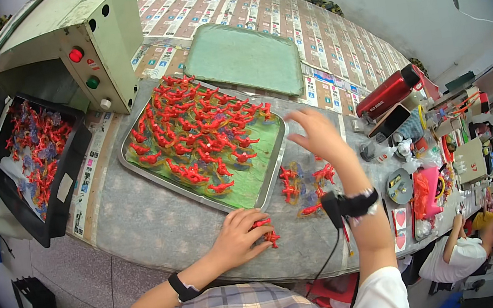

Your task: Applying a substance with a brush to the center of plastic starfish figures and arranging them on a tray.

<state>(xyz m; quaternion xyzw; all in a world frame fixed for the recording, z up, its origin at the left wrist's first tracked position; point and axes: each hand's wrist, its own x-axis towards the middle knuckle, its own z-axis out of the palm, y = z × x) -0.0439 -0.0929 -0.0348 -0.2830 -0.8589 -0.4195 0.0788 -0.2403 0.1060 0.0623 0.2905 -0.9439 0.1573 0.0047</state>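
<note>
At the near side of the metal tray (pixel 279 143), my left hand (pixel 238 238) curls its fingers round a small red plastic figure (pixel 272 237); part of the figure is hidden by the fingers. My right hand (pixel 318 134) hovers by the tray's right rim, fingers bent and apart, with nothing seen in it. Many red figures (pixel 193 130) with see-through yellow and bluish parts stand in rows on the tray's green lining (pixel 267 170). Several more loose figures (pixel 290 184) lie on the grey table below my right forearm.
A black bin (pixel 49 229) of red and clear parts stands left, beside a pale green machine (pixel 110 59) with buttons. Behind the tray lies an empty green tray (pixel 245 56). A red flask (pixel 386 93), phone (pixel 388 120) and grey dish (pixel 400 186) crowd the right. Another person (pixel 456 257) sits far right.
</note>
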